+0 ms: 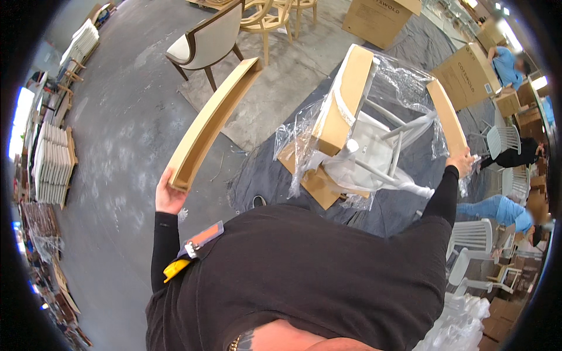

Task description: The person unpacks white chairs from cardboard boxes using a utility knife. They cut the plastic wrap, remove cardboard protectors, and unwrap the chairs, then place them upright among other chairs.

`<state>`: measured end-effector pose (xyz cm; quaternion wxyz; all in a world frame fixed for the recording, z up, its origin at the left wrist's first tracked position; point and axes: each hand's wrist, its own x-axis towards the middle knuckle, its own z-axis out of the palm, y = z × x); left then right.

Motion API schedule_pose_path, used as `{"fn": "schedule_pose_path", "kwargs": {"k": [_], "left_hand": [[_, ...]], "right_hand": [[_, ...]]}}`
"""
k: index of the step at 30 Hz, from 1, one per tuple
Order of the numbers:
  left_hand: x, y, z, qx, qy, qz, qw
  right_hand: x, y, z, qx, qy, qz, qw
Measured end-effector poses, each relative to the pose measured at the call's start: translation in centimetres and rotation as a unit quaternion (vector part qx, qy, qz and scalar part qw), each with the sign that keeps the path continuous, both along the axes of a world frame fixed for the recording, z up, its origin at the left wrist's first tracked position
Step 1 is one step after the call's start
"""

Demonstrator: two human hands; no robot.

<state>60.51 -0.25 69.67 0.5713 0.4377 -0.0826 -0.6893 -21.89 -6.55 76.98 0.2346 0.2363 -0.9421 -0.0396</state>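
One dark sheet [363,213] on floor. Two big printed cartons [374,26] [465,76] at far right, dark lettering on both. One upholstered chair [211,35], far left. One pale frame [374,140] in clear plastic [404,79], seemingly chair, wrap blurring outline. Three long cardboard pieces: channel [213,120] at left, box-shaped length [345,99] along frame's left side, strip [448,120] at right. Left grip [170,198] pinching channel's near end, channel stretching far and right. Right grip [461,162] curled round strip's near end, strip running far. One badge holder [205,235] on chest.
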Motion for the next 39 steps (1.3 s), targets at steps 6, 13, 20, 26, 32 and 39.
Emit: {"fn": "schedule_pose_path", "kwargs": {"k": [6, 13, 20, 26, 32, 39], "left_hand": [[4.4, 0.6, -1.9, 0.093, -0.033, -0.004, 0.995], [2.6, -10.8, -3.1, 0.116, 0.002, -0.147, 0.982], [-1.4, -27.6, -6.1, 0.118, 0.006, -0.237, 0.964], [-1.5, -35.5, -7.1, 0.098, -0.073, -0.266, 0.956], [-2.8, -43.6, -7.6, 0.089, -0.060, -0.297, 0.949], [-4.3, -58.4, -7.5, 0.089, 0.134, -0.368, 0.916]], "right_hand": [[6.1, -2.7, -1.5, -0.071, 0.007, -0.078, 0.994], [25.6, -5.3, -7.5, -0.339, -0.316, 0.392, 0.795], [39.9, -10.5, -7.0, 0.162, -0.349, 0.340, 0.858], [41.8, -13.5, -8.5, 0.203, -0.387, 0.360, 0.824], [49.4, -25.2, -9.5, -0.029, -0.533, 0.427, 0.730], [55.2, -46.1, -8.9, -0.275, -0.556, 0.431, 0.656]]}}
